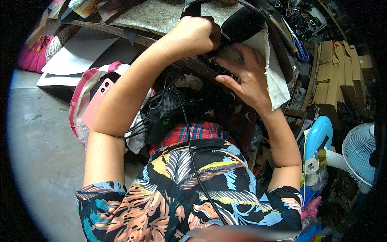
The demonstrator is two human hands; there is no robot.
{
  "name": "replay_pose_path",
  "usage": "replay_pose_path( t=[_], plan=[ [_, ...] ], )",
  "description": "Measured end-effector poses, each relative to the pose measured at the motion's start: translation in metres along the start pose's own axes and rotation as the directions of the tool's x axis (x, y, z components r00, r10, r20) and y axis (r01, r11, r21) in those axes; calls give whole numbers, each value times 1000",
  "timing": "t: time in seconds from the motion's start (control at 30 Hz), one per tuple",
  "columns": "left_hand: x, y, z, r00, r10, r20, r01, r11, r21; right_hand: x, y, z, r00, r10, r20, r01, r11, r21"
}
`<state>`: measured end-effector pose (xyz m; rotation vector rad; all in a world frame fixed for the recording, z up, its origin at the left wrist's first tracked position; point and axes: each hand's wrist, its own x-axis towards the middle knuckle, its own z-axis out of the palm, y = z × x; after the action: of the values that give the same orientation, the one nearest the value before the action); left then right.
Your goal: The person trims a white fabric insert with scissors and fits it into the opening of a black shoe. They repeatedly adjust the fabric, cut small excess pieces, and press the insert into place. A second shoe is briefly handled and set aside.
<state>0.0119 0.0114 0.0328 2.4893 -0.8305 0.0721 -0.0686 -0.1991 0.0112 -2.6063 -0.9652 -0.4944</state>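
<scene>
**Q:** So what are the two hands doing at the bench?

**A:** Both work on a dark curved leather-like piece with an off-white frayed woven cloth lining [271, 60], which rests on the edge of a worn wooden workbench [161, 41] at the top centre of the view. The left hand [196, 36] is closed into a fist at the dark edge of the piece, where the black part meets the cloth. What it grips is hidden inside the fist, so I cannot tell whether it holds a tool. The right hand [248, 78] lies open on the cloth, fingers spread and pressing it flat, thumb pointing toward the left.

**Q:** How would this step go well?

**A:** My judgement: keep the right palm firm so the lining stays taut and unwrinkled, and let the fist work in short, controlled pulls close to the edge, so the frayed threads are not dragged loose.

**Q:** And the arms?

**A:** The left forearm rises steeply from the lower left, elbow bent sharply, above a pink smartphone [96, 103] lying in a pink-rimmed bag [82, 86]. The right forearm climbs from the lower right, wrist bent back. A white electric fan [358, 155] stands at the far right.
</scene>
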Motion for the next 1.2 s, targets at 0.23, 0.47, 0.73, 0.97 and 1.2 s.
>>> replay_pose_path(
  t=[0.23, 0.47, 0.73, 0.97, 1.2],
  plan=[
    [-5, 6, -3, 999, 11, 31, -14, 997, 73, 1, 3, 6, 989, 78, -125, -64, 992, 111],
    [-6, -1, -1, 997, 65, 36, -69, 991, 114, -3, 11, 4, 989, 87, -117, -60, 975, 215],
    [-3, -8, 0, 996, 58, 61, -61, 997, 48, -4, 15, 14, 965, 220, -143, -154, 917, 369],
    [-2, -4, -3, 997, 60, 56, -66, 991, 116, -2, 4, 1, 998, 68, -19, -54, 910, 411],
    [0, -1, -6, 992, -5, 124, -12, 990, 141, 5, -3, 4, 981, 194, -23, -184, 958, 219]
  ],
)
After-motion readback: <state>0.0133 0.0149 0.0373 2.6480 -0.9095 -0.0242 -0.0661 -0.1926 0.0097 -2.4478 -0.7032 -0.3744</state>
